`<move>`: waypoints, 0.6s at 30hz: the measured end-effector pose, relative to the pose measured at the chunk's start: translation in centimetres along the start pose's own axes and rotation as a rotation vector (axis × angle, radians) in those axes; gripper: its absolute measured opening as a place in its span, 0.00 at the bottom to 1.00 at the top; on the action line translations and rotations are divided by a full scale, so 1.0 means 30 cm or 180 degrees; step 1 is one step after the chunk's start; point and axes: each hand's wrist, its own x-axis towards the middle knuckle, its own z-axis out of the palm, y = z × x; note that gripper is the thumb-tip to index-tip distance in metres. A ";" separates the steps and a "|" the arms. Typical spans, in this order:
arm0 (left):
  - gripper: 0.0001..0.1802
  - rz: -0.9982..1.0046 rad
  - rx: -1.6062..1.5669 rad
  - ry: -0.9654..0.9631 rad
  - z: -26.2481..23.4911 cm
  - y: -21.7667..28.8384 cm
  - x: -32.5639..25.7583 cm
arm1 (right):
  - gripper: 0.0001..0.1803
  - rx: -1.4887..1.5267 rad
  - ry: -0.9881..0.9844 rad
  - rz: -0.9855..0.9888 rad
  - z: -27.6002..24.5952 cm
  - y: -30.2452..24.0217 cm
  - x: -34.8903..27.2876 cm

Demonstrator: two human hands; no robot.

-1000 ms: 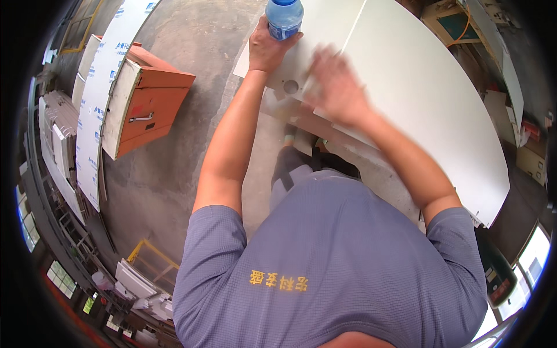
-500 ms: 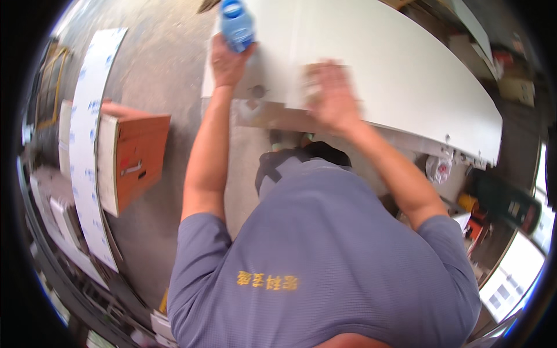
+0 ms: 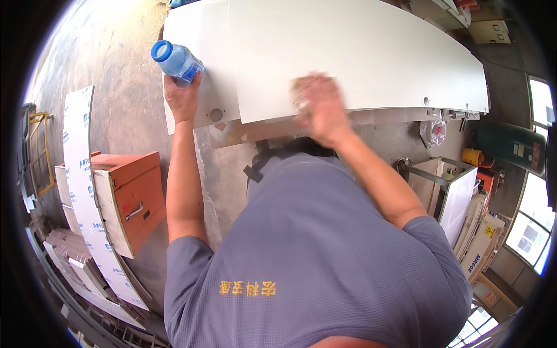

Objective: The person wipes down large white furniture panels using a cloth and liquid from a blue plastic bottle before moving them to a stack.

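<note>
A clear blue plastic bottle [image 3: 181, 61] with a blue ring round its open-looking mouth tilts over the left part of the white panel [image 3: 371, 55]. My left hand [image 3: 182, 100] is wrapped round its lower end, near the panel's left edge. Farther right, my right hand [image 3: 325, 113] lies over the panel near its front edge, smeared by motion. Under its fingers shows a pale, cloth-like pad [image 3: 300, 95], too blurred to name more exactly. A round hole [image 3: 216, 114] sits in the panel's near left corner.
On the left stands an orange cabinet [image 3: 139, 200] with a handle, beside a long white strip with blue print [image 3: 81, 151]. A clear plastic bag [image 3: 432, 132] hangs under the panel's right front edge. A metal-framed box [image 3: 449, 185] and a dark green case [image 3: 507, 145] are at right.
The view has shifted, so the panel's left end shows more fully. My left hand and the bottle appear farther left and lower, the bottle leaning more to the left. My right hand remains over the panel.
</note>
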 end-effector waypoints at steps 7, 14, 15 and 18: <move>0.35 -0.0210 -0.0131 -0.0149 0.013 0.006 0.018 | 0.37 -0.0440 0.0357 0.1026 -0.054 0.687 -0.082; 0.47 -0.0243 -0.0124 -0.0190 -0.054 0.047 0.004 | 0.48 0.0010 -0.0608 -0.0832 -0.019 -0.141 0.410; 0.49 -0.0209 -0.0166 -0.0162 -0.068 0.061 -0.007 | 0.49 -0.0050 -0.0474 -0.0935 0.018 -0.151 0.509; 0.51 0.0130 -0.0653 0.0542 -0.068 0.089 -0.085 | 0.49 0.0080 -0.0324 -0.0749 0.083 -0.130 0.830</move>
